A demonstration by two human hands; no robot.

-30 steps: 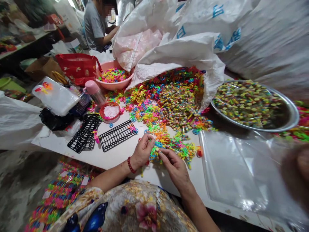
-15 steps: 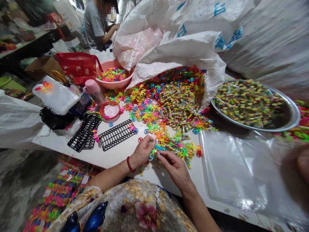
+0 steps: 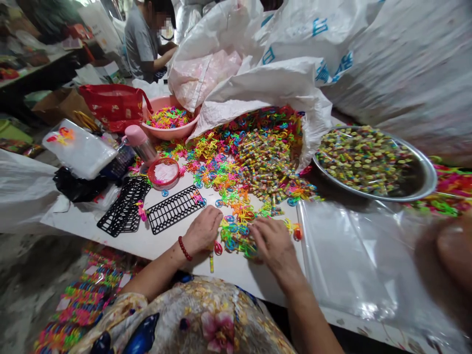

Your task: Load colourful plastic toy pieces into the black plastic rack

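Note:
My left hand (image 3: 203, 230), with a red bead bracelet at the wrist, rests knuckles-up on the white table (image 3: 173, 241), its fingers curled at the edge of a heap of small bright plastic toy glasses (image 3: 236, 231). What those fingers hold is hidden. My right hand (image 3: 273, 241) lies palm-down on the same heap, fingers curled into the pieces. A small yellow tube (image 3: 211, 263) lies on the table just below my left hand.
Two black plastic racks (image 3: 173, 209) lie to the left. Behind the heap are a white sack (image 3: 280, 83), a pink basin (image 3: 167, 120), a red sieve (image 3: 164, 173) and a metal tray of candies (image 3: 372, 162). Clear plastic bags (image 3: 354, 255) lie at right. Another person (image 3: 142, 39) sits far back.
Both hands have dropped from a raised pinch over one piece down onto the heap. The view has shifted slightly to the right.

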